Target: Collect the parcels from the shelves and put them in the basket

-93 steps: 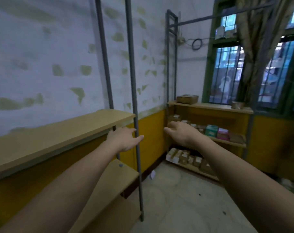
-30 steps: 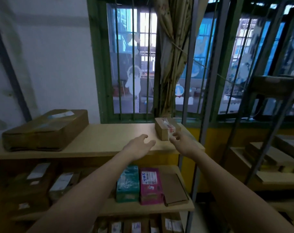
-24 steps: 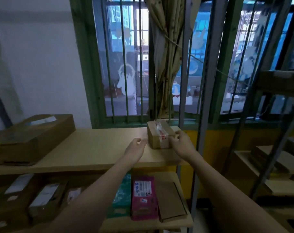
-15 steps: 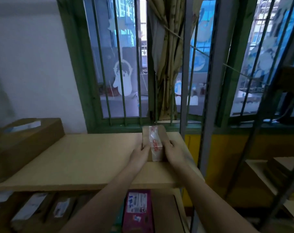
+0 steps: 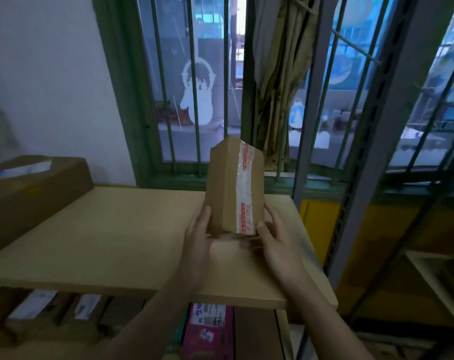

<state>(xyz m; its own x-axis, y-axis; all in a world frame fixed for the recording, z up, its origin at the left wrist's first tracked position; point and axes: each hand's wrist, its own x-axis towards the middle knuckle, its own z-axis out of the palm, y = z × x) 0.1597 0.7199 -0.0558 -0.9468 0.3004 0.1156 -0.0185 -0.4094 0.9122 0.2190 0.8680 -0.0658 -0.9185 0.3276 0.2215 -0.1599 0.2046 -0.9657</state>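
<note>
A small brown cardboard parcel (image 5: 228, 183) with a strip of clear tape and red print is tipped up on end above the top wooden shelf (image 5: 103, 237). My left hand (image 5: 198, 235) holds its lower left side and my right hand (image 5: 271, 236) holds its lower right side, thumb on the front. A larger flat brown parcel (image 5: 31, 188) lies at the shelf's left end. The basket is not in view.
On the shelf below lie a pink box (image 5: 207, 331) and several brown parcels (image 5: 41, 315) with white labels. A grey metal upright (image 5: 360, 157) stands just right of my hands. Behind are a barred green window (image 5: 184, 87) and a curtain (image 5: 280, 74).
I walked up to the window shelf, both hands closed on the small parcel, and it has now been lifted and tipped upright off the shelf.
</note>
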